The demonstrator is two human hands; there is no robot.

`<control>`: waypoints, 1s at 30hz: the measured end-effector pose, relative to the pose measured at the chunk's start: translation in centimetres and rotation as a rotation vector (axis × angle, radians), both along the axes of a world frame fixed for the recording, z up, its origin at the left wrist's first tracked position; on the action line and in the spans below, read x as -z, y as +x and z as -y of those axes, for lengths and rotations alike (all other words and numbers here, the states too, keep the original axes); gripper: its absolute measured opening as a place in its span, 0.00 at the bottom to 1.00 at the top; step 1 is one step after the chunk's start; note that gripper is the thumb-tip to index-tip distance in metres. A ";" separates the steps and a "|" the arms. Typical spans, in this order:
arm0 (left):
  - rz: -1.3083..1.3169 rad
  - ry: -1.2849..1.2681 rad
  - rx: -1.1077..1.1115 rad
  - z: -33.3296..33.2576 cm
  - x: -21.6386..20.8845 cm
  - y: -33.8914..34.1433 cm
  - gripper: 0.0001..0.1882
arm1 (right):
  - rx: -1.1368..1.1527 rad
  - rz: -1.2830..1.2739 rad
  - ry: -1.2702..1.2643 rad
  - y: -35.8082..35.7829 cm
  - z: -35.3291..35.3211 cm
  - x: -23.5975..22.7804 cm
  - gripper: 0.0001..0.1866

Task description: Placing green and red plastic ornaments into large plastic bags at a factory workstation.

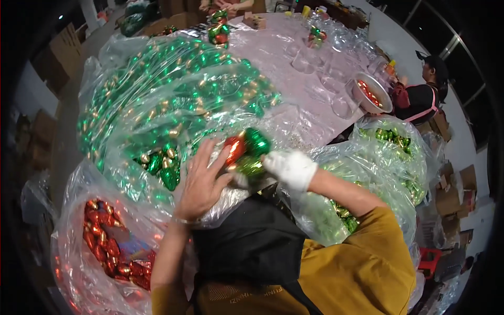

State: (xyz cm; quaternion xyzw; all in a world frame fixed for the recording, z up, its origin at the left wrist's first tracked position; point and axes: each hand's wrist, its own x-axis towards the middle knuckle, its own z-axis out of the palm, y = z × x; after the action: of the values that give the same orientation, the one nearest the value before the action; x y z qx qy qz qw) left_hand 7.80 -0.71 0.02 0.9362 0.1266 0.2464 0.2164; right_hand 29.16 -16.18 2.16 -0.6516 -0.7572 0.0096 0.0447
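Shiny bulb-shaped ornaments cluster before me in the middle: a red ornament (235, 150), a dark green ornament (256, 142) and a blurred light green ornament (250, 166). My right hand (290, 169), in a white glove, grips this cluster from its right side, fingers curled in. Bare and with its fingers stretched apart, my left hand (202, 179) lies against the left side by the red ornament. Motion blur hides whether a clear container surrounds the cluster.
Big clear plastic bags hold green ornaments (170, 173), red ornaments (102, 236) and light green ornaments (391, 137) around me. On the pink-covered table (262, 47) stand clear containers (303, 64) and a metal bowl (385, 100) of red pieces. A co-worker (420, 97) sits at right; another person's hands (227, 7) show at the far side.
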 end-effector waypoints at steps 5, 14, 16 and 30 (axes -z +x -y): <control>0.043 -0.030 -0.149 -1.0 -0.8 -3.9 0.21 | 0.238 0.133 0.311 12.1 1.0 -3.9 0.08; -0.181 -0.079 -0.712 -3.4 1.4 -14.6 0.13 | 0.741 0.178 0.086 30.7 -15.1 2.1 0.10; -0.091 -0.125 -0.809 -3.4 1.7 -16.4 0.12 | 0.743 0.125 0.022 32.7 -20.1 5.1 0.10; -0.059 -0.071 -1.333 -5.5 7.9 -28.1 0.16 | 1.148 0.157 -0.023 51.1 -24.8 8.6 0.21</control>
State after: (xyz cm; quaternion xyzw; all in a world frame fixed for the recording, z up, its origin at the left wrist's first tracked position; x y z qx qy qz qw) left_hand -20.32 4.80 -7.85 0.6563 0.6920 0.2972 0.0449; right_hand 80.23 8.59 -6.40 -0.9572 -0.2833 -0.0563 -0.0206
